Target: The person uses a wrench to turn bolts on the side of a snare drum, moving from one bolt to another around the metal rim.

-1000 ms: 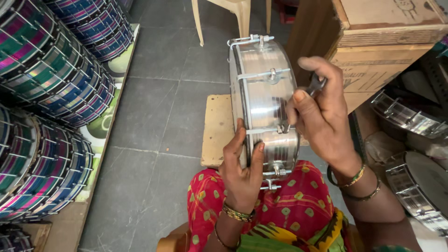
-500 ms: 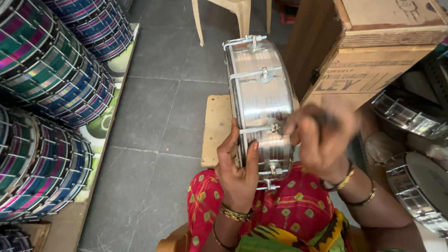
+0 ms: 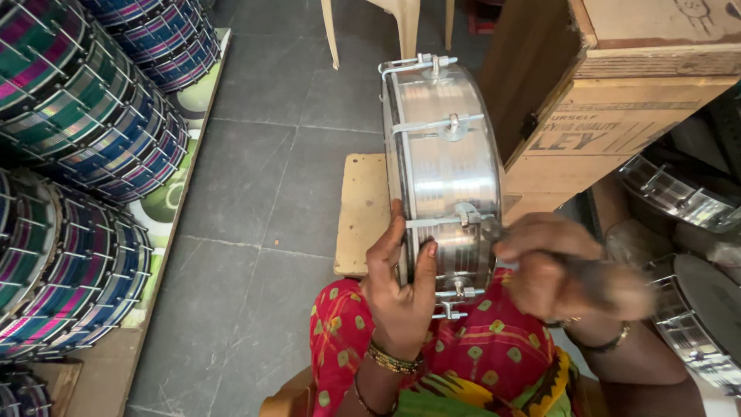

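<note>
Hands flank the upright silver drum (image 3: pixel 444 166): left hand (image 3: pixel 401 289) at seven o'clock clasps its rim, fingers curled; right hand (image 3: pixel 552 266), blurred at four o'clock, grip unclear.

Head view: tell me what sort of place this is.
Probably a small drum-making workshop or storeroom. Stacks of coloured drums line one side, more bare metal drums lie by wooden crates, and the left hand steadies a shiny metal drum on edge while the blurred right hand works at its side.
</note>
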